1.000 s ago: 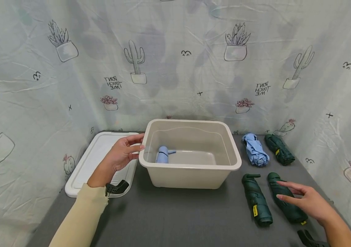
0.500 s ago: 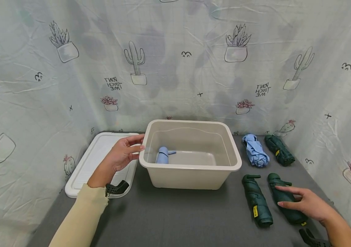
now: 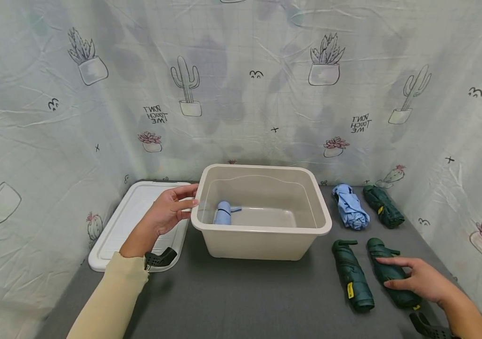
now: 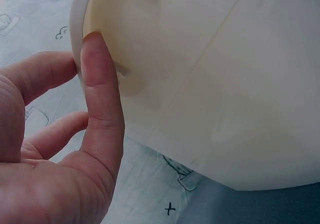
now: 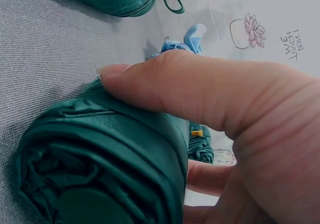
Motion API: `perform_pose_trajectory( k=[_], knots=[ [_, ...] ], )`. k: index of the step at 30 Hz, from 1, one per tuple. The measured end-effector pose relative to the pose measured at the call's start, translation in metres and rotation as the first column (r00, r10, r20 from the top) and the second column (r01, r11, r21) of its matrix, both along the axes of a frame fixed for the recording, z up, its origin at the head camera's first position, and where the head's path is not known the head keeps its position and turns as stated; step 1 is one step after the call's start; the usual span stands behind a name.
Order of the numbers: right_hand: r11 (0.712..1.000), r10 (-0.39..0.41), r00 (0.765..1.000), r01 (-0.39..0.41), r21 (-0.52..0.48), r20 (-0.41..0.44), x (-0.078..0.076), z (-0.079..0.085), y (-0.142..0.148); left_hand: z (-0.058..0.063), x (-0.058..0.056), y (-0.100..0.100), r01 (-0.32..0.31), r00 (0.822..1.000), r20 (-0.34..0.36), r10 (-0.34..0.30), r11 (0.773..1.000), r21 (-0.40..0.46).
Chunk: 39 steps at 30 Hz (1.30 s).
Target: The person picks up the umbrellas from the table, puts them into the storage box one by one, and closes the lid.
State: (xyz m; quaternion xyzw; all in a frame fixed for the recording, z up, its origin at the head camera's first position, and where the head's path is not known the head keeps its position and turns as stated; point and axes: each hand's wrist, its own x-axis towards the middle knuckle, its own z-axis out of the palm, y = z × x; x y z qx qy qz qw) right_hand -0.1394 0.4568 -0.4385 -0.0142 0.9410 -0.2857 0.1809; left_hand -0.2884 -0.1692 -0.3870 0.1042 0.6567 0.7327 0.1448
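Observation:
My left hand (image 3: 172, 209) pinches the left rim of a beige plastic storage bin (image 3: 257, 242), its thumb (image 4: 102, 94) on the outer wall in the left wrist view. Inside the bin, at the left, lies a light blue folded umbrella (image 3: 223, 213). My right hand (image 3: 420, 280) is over a dark green folded umbrella (image 3: 387, 266) on the right of the table. Thumb and fingers lie along opposite sides of this umbrella, gripping it. The right wrist view shows its rolled fabric end (image 5: 100, 169) close up, with the thumb bent across it.
Just left of the held umbrella lies another green folded umbrella (image 3: 353, 275). Behind them are a crumpled light blue umbrella (image 3: 351, 207) and a third green one (image 3: 383, 206). A white lid (image 3: 118, 235) lies left of the bin. A printed curtain (image 3: 241, 94) stands behind the grey table (image 3: 241, 301).
My right hand has come down onto the right-hand green umbrella, its fingers and thumb settling against the sides. My left hand stays on the bin's rim.

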Motion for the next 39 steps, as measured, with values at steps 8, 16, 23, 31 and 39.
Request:
perform_pose_trajectory(
  k=[8,16,23,31,39],
  knots=[
    [0.999,-0.017,1.000,0.017,0.039,0.001,-0.002,0.001,0.000,0.000,0.000,0.001,-0.005,1.000,-0.003,0.005,1.000,-0.005],
    [0.999,-0.024,1.000,0.024,0.043,-0.012,-0.002,0.002,0.001,0.001,0.001,0.002,0.000,1.000,-0.002,0.000,1.000,0.014],
    [0.999,-0.028,1.000,0.028,0.037,-0.002,-0.003,0.002,0.000,0.000,0.001,0.002,0.000,1.000,0.004,0.000,1.000,0.008],
    [0.999,-0.035,0.999,0.034,-0.025,-0.019,-0.004,0.005,-0.005,-0.001,0.000,0.002,0.000,1.000,-0.001,0.000,1.000,-0.012],
    [0.986,-0.104,0.994,0.105,-0.128,0.011,-0.007,0.012,-0.012,0.000,0.001,0.002,-0.003,1.000,0.000,0.003,1.000,-0.004]
  ],
)
